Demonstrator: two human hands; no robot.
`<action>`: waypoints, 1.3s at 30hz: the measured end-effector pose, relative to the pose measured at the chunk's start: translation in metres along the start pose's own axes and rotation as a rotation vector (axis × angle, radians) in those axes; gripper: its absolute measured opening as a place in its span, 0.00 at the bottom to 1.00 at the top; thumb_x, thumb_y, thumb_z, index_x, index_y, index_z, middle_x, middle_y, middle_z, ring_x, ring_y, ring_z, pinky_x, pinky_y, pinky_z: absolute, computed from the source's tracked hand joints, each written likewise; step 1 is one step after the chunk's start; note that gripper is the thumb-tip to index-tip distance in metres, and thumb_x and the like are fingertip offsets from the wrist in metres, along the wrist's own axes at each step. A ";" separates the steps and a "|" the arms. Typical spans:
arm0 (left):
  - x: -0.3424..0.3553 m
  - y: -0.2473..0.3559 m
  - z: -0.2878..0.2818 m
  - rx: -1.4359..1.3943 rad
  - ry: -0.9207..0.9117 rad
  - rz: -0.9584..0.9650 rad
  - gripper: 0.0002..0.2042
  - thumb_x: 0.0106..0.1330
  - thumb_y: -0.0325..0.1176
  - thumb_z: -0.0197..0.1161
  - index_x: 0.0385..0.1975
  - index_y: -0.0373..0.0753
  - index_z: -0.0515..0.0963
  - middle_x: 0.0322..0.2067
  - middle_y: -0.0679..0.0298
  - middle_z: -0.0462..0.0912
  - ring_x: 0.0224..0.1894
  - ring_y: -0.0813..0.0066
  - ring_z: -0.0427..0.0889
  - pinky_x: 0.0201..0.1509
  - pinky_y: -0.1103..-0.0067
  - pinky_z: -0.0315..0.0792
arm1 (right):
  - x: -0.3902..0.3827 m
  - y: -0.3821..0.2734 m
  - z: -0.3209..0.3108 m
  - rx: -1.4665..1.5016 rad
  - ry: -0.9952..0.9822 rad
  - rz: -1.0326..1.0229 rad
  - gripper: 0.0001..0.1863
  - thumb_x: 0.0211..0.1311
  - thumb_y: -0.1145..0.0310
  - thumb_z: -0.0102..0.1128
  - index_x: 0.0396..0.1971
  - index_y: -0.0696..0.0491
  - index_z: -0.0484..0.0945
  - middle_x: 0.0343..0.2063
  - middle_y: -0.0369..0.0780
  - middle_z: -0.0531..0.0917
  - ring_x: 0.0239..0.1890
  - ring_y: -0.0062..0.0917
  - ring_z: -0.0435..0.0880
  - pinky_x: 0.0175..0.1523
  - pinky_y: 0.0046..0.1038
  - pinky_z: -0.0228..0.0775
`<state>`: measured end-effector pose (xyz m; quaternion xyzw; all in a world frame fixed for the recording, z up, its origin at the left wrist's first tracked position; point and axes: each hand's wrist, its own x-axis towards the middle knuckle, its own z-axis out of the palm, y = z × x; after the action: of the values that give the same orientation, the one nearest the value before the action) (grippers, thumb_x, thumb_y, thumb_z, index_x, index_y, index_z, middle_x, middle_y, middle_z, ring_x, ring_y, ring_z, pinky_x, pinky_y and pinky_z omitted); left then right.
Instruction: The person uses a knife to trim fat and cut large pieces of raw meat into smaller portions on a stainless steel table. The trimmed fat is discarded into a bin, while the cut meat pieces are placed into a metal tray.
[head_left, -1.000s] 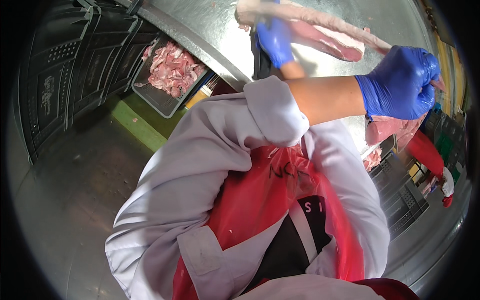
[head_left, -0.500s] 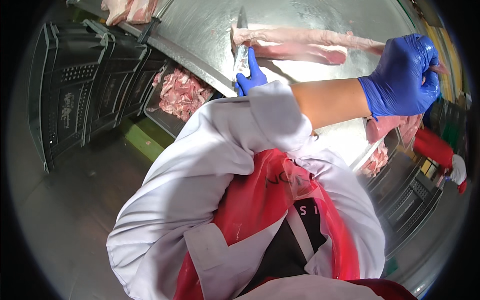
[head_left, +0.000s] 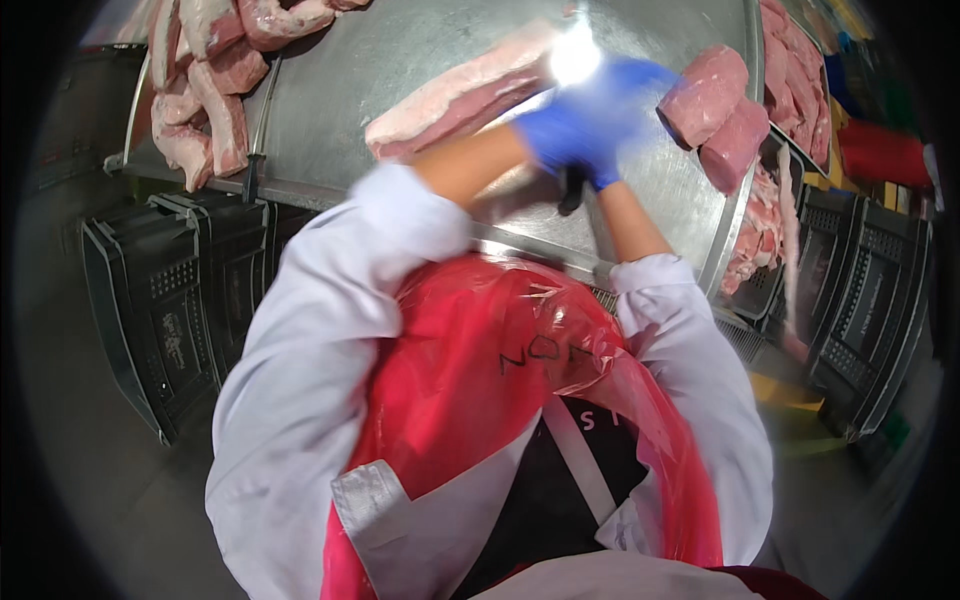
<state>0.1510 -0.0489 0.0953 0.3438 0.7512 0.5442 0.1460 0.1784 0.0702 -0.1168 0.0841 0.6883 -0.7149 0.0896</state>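
A long pale-and-pink loin of pork (head_left: 455, 105) lies slantwise on the steel table (head_left: 335, 100). My blue-gloved left hand (head_left: 562, 130) is over its right end, smeared by motion, so its fingers cannot be told. Crossing close beside it is my blue-gloved right hand (head_left: 622, 105), also blurred. Below the hands sticks out the black handle of a knife (head_left: 571, 190), which appears to be in my right hand; its blade cannot be made out. Right of the hands, two trimmed pink pieces of meat (head_left: 705, 95) rest on the table.
Fatty meat cuts (head_left: 205, 90) are heaped at the far left. Dark crates stand at the left (head_left: 150, 310) and right (head_left: 850, 310). A pale strip (head_left: 790, 245) hangs beside the meat trimmings (head_left: 755, 235) at the right. More meat (head_left: 795, 85) and a red sleeve (head_left: 880, 152) are beyond.
My left hand has come back from the far right, where it gripped a pale strip. That strip now appears by the right crate. My right hand has moved right with the knife. The view has shifted.
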 end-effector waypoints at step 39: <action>-0.285 -0.250 -0.094 0.120 1.269 -0.406 0.10 0.64 0.26 0.65 0.44 0.34 0.77 0.29 0.67 0.81 0.30 0.83 0.78 0.34 0.83 0.75 | 0.041 -0.082 -0.003 -1.443 -0.782 -0.333 0.48 0.56 0.73 0.54 0.75 0.23 0.50 0.23 0.50 0.81 0.25 0.46 0.80 0.36 0.44 0.72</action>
<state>0.2112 -0.3515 -0.1442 -0.1839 0.7702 0.5598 -0.2441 0.1182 0.0760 -0.0479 -0.3508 0.8997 -0.0806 0.2470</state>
